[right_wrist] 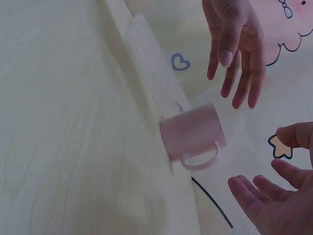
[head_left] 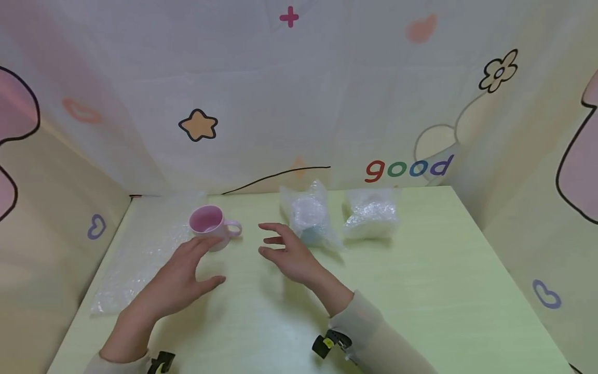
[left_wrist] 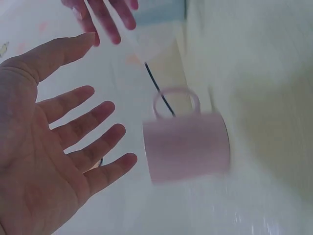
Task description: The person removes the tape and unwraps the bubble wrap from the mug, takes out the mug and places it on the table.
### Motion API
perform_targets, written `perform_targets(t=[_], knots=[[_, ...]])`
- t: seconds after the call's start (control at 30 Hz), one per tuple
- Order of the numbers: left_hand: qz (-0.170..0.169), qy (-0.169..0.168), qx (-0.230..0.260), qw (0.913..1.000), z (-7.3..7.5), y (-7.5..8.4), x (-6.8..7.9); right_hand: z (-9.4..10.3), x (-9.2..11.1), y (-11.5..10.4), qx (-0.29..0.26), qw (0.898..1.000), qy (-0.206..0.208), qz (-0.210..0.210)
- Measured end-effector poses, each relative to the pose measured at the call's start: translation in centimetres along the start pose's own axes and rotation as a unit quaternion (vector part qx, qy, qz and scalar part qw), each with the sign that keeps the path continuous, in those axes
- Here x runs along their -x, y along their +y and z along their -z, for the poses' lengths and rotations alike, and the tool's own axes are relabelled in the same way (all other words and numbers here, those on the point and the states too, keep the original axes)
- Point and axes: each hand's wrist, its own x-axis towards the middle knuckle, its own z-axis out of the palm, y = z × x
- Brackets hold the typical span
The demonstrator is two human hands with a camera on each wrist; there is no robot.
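A pink mug [head_left: 216,235] stands upright toward the back left of the table, its handle [head_left: 233,227] facing right. My left hand [head_left: 175,280] hovers in front of the mug with fingers extended and thumb spread; in the left wrist view a gap separates those fingertips from the mug [left_wrist: 188,147]. Right of the mug, my right hand [head_left: 291,257] is held in the air, fingers loosely stretched toward the handle and holding nothing. The right wrist view has both hands near the mug [right_wrist: 193,132], neither gripping it.
A flat sheet of bubble wrap [head_left: 135,259] lies along the table's left side, beside and behind the mug. Two bubble-wrapped bundles [head_left: 308,215] [head_left: 372,213] sit at the back of the pale green table [head_left: 444,285]. Printed curtains [head_left: 299,93] enclose the back and sides.
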Motion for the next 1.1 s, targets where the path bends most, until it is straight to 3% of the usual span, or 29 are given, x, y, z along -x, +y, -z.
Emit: perform_targets(t=[0.27, 0.53, 0.73, 0.9, 1.1], knots=[[-0.001, -0.022, 0.054, 0.9983, -3.0, 3.5, -3.4, 4.0, 2.4, 0.3, -0.019, 0.998, 0.048, 0.040], [0.003, 0.001, 0.084, 0.9965, -5.5, 5.7, -6.3, 7.5, 3.4, 0.3, -0.036, 0.992, 0.106, 0.059], [0.029, 0.009, 0.104, 0.9942, -7.1, 6.3, -8.7, 9.0, 2.8, 0.9, -0.001, 0.988, 0.144, 0.065], [0.057, 0.006, 0.105, 0.9928, -8.6, 7.0, -10.7, 9.7, 2.0, 1.3, 0.028, 0.989, 0.138, 0.049], [0.075, 0.007, 0.114, 0.9906, -10.5, 7.3, -12.6, 9.7, 0.7, 1.9, 0.116, 0.985, 0.126, 0.015]])
